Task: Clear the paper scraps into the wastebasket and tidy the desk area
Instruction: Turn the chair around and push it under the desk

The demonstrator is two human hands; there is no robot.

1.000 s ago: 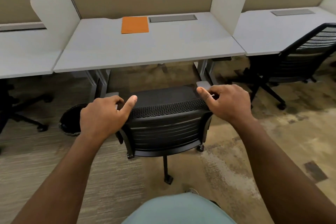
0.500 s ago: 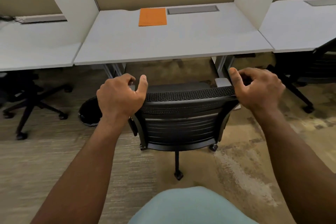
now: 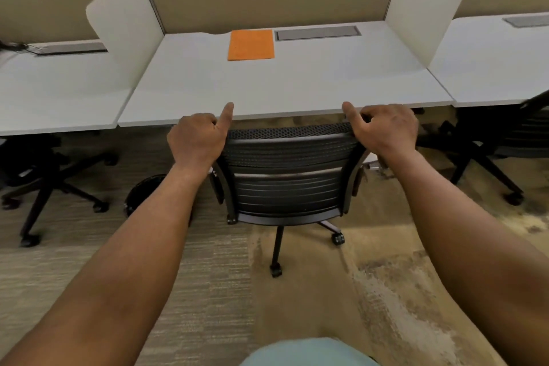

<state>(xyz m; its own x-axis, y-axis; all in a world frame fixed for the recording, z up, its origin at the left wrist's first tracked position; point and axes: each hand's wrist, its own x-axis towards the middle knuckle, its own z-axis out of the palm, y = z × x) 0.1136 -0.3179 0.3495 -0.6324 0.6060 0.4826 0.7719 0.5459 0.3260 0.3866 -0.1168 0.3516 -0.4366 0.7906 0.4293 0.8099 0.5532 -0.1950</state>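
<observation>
A black mesh office chair [image 3: 286, 184] stands at the front edge of the white desk [image 3: 285, 89], its seat hidden under the desktop. My left hand [image 3: 197, 140] grips the left top corner of the chair's backrest, thumb pointing up. My right hand [image 3: 386, 131] grips the right top corner. An orange folder [image 3: 251, 44] lies flat at the back of the desk. A black wastebasket [image 3: 145, 192] stands on the floor under the desk's left side, partly hidden by my left forearm. No paper scraps show on the desk.
White divider panels [image 3: 124, 18] [image 3: 424, 0] flank the desk. Neighbouring desks sit left and right, each with a black wheeled chair [image 3: 44, 169] [image 3: 499, 142]. A grey cable cover [image 3: 318, 33] lies at the desk's back edge. Carpet covers the floor.
The chair has rolled forward toward the desk with both hands on its backrest; its seat has gone under the desktop. My view has moved closer to the desk.
</observation>
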